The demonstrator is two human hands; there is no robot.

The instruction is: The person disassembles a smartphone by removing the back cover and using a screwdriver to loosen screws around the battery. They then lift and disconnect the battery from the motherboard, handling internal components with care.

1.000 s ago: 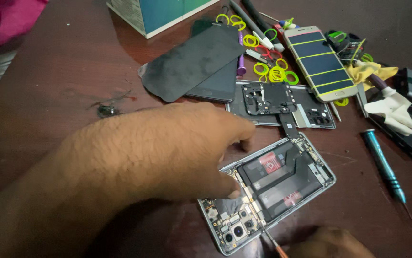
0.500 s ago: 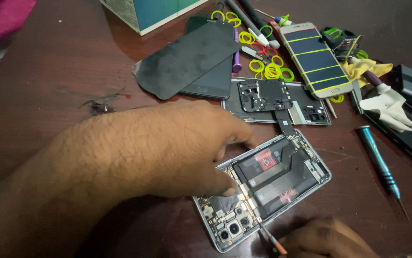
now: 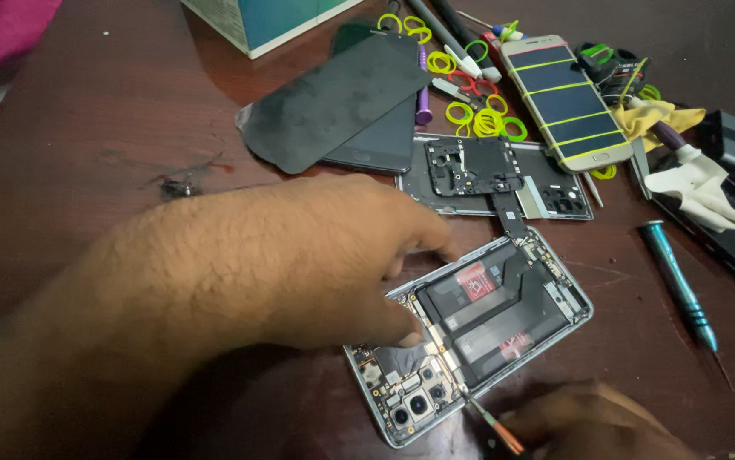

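Phone: opened phone point(image 3: 478, 328) lies back-off near the front of our dark wooden counter point(image 3: 112, 111), tilted, camera end toward us, battery and boards exposed.
Right hand: our right hand point(image 3: 589, 422) sits at the bottom edge, its grip closed on a thin orange-handled tool point(image 3: 491, 422); the tip meets the phone's lower edge just beside the camera block.
Left hand: our left hand point(image 3: 325, 255) reaches in from the left and presses the phone down; thumb on the board beside the battery, a finger touching the upper edge. Its grip is apart, resting on the frame, not wrapped around it.
Just beyond: second opened frame point(image 3: 495, 175) with a black board, touching the phone's far corner by a flat ribbon.
Right side: teal screwdriver point(image 3: 678, 281) lies well apart from the phone; past it a white cloth point(image 3: 700, 183) and yellow cloth point(image 3: 661, 119).
Farther back: black back panel point(image 3: 333, 98) overlapping a dark screen point(image 3: 380, 140).
Far row: gold phone point(image 3: 568, 102) wrapped in yellow bands; loose coloured rubber bands point(image 3: 478, 115) between it and the panel; pens point(image 3: 448, 38) beside them.
Far edge: teal box point(image 3: 274, 17) at the top.
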